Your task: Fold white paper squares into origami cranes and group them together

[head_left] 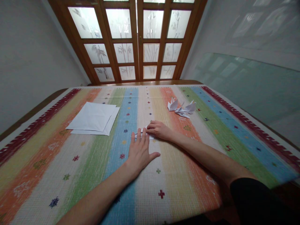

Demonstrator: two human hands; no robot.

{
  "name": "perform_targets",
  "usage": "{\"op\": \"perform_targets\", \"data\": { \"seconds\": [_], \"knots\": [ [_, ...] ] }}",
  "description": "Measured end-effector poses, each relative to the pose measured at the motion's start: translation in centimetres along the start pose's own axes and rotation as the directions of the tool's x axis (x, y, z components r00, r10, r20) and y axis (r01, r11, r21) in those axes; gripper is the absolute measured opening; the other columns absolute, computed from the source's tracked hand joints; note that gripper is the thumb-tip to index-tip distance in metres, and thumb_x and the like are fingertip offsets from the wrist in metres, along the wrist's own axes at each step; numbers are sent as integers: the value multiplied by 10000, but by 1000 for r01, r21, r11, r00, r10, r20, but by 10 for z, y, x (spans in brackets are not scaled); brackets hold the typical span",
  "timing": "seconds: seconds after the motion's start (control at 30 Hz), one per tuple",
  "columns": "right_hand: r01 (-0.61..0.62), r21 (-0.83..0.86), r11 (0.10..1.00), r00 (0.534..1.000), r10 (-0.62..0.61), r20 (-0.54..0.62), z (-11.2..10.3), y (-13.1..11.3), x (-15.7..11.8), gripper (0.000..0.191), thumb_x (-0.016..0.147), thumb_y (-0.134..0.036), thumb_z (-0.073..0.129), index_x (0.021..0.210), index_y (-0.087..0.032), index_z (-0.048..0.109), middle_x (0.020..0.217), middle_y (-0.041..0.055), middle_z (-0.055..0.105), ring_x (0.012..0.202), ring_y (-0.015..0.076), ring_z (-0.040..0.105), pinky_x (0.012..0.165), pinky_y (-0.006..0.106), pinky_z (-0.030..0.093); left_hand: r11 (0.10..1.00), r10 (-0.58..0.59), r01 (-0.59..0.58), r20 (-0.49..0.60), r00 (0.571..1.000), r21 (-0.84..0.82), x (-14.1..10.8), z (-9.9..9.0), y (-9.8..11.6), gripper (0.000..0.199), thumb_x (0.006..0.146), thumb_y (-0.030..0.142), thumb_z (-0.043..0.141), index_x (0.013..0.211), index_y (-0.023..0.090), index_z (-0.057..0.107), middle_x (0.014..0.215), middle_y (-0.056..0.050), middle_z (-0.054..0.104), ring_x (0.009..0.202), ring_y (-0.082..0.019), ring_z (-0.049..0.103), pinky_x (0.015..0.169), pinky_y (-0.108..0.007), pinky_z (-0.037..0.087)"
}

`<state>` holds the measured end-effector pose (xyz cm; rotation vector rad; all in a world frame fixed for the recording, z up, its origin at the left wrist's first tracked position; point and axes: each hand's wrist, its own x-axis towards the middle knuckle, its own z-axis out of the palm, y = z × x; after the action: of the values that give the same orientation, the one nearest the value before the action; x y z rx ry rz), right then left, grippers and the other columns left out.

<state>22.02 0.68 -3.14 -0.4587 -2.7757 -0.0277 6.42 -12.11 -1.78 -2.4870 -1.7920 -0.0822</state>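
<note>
A small piece of folded white paper (151, 137) lies on the striped tablecloth, mostly covered by my hands. My left hand (139, 153) rests flat across it, fingers stretched out and thumb spread to the right. Just beyond and to the right, my right hand (159, 130) has its fingers bent together on the paper's upper right part, pinching it. How the paper is folded under the fingers cannot be made out.
Sheets of square white paper (92, 117) lie stacked at the left. Several folded paper cranes (185, 109) stand in a group at the back right. The striped tablecloth (93, 175) covers the table. Behind it is a wooden door with glass panes (126, 51).
</note>
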Motion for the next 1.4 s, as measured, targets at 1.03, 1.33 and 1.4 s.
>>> {"op": "perform_targets", "data": {
  "seconds": [1.03, 1.33, 1.4],
  "knots": [
    [-424, 386, 819, 863, 495, -101, -3, 9, -18, 90, 851, -153, 607, 850, -145, 697, 813, 55, 641, 807, 162, 569, 778, 300, 438, 998, -9, 7, -20, 1000, -64, 4, -7, -11, 714, 826, 692, 499, 1318, 176, 530, 1387, -192, 503, 1249, -374, 454, 1054, -534, 288],
    [-471, 760, 448, 478, 854, -208, -4, 21, -32, 233, 812, -318, 614, 985, -164, 642, 910, 67, 665, 764, 161, 606, 729, 326, 513, 953, -75, 28, -147, 986, -301, 30, 1, -41, 286, 906, 347, 541, 1146, 213, 621, 1124, -85, 660, 1035, -254, 581, 878, -384, 442],
    [-417, 833, 365, 445, 881, -164, -2, 24, -34, 310, 808, -385, 611, 1029, -167, 612, 926, 66, 655, 751, 156, 606, 714, 327, 527, 932, -75, 11, -164, 984, -362, 32, 2, -44, 185, 900, 299, 538, 974, 201, 677, 1051, -74, 680, 993, -241, 593, 873, -377, 450]
  ]
}}
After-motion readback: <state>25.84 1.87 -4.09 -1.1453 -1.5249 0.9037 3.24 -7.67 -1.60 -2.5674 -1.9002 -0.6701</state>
